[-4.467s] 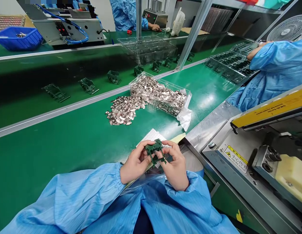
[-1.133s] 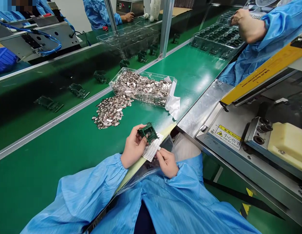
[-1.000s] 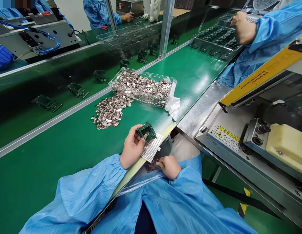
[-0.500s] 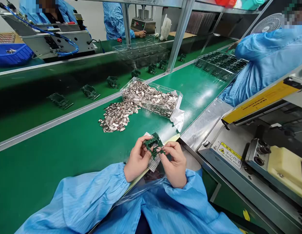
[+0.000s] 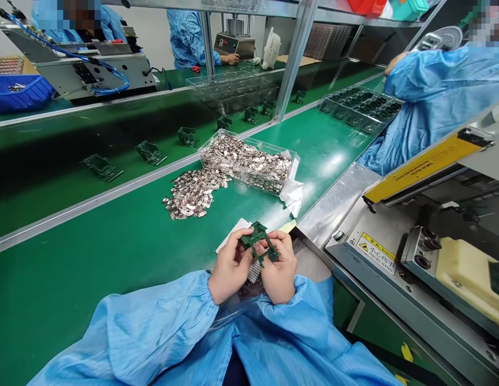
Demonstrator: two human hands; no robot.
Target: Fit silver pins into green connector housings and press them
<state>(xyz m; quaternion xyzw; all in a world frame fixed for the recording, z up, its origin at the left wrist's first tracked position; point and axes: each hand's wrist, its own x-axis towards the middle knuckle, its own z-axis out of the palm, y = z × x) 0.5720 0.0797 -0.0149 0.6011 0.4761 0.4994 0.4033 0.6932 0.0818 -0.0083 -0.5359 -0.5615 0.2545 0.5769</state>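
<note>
A green circuit board [image 5: 256, 234] with cut-outs is held between both hands, low in the middle of the head view. My left hand [image 5: 230, 272] grips its left side between thumb and fingers. My right hand [image 5: 279, 274] is closed on its right side, thumb on the near edge. Under the board and hands lies a light sheet with rows of small pieces [image 5: 235, 230], partly hidden. Beyond the hands, small silvery metal parts [image 5: 189, 193] are heaped on the green bench, and more fill a tipped clear plastic tray [image 5: 293, 170] with a white wrapper at its corner.
Several circuit boards [image 5: 151, 152] stand in a row along the green belt [image 5: 52, 198] behind a metal rail. A machine with a yellow label bar [image 5: 426, 166] borders the right side. Beyond it a co-worker's blue sleeve [image 5: 430, 75] shows near a tray of boards [image 5: 360, 107].
My right hand has shifted left and closed round the board's right side, and the board has turned and tilted. More of the light sheet shows at the left. The co-worker's arm at right has moved.
</note>
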